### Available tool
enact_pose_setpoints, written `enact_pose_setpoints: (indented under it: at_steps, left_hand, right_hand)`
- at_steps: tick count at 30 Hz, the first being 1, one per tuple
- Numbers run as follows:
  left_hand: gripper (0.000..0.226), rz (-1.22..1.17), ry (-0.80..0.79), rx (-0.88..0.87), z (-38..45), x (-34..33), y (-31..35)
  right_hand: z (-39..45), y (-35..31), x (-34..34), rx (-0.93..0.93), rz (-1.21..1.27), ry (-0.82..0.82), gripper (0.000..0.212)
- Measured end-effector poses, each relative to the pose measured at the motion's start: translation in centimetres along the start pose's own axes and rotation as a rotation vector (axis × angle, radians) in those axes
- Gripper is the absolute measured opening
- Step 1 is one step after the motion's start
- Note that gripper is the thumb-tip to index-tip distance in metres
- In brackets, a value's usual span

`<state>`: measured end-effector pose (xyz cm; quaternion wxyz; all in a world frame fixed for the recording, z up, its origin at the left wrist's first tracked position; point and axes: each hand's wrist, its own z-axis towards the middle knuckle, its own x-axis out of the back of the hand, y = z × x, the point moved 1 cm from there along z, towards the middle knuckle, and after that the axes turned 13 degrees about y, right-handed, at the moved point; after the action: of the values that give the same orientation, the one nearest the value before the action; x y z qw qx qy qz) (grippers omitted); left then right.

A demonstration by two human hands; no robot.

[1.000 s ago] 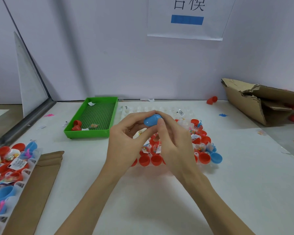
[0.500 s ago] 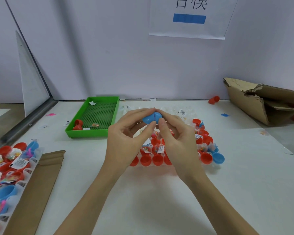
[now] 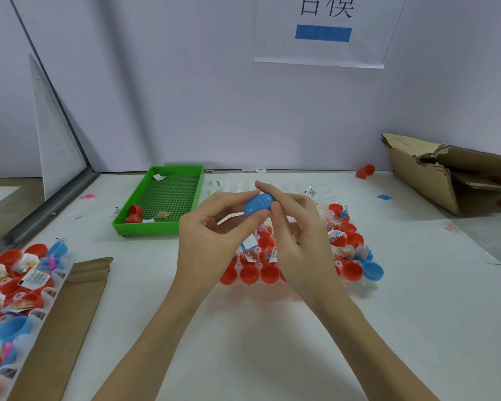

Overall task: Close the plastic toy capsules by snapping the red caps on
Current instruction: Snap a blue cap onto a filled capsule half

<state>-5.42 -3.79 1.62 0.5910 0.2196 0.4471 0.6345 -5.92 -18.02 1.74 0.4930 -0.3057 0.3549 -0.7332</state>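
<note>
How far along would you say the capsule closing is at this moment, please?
In hand: both hands, left and right, pinch a blue capsule whose halves meet at a seam. Left: the tray beneath holds many open red cups and an open blue cup. Done: no pile of closed capsules is visible.

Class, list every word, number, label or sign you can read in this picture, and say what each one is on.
"模": on the white paper sign on the wall, above a blue bar; the character to its left is cut off.
Small printed labels on the toy packets in the capsule tray: too small to read.
</note>
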Motion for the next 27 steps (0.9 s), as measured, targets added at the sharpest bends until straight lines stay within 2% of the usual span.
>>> enact_pose_setpoints:
  at_steps: [5,9,13,20,24,27]
  left_hand:
    - [0.031,0.024,0.011,0.004,-0.1,-0.1,0.0]
    - [0.021,0.047,0.072,0.083,-0.3,-0.1,-0.3]
    - [0.019,0.049,0.109,0.099,-0.2,-0.2,-0.3]
    - [0.025,0.061,0.059,0.087,-0.3,-0.4,0.1]
    - [0.022,0.096,0.072,0.081,-0.2,-0.2,0.0]
    - [0.019,0.063,0.085,0.134,-0.3,-0.4,-0.2]
  right_hand:
    - [0.0,0.4,-0.1,0.003,0.045,-0.052,0.041]
    - [-0.7,0.9,-0.7,-0.018,0.055,-0.157,0.056]
    - [-0.5,0.8,-0.6,0.045,0.045,-0.095,0.047]
    - [-0.2,0.9,-0.2,0.064,0.060,-0.043,0.040]
    - [-0.4,1.1,-0.3,0.087,-0.010,-0.048,0.046]
    - [-0.8,1.4,-0.8,0.121,-0.079,-0.099,0.061]
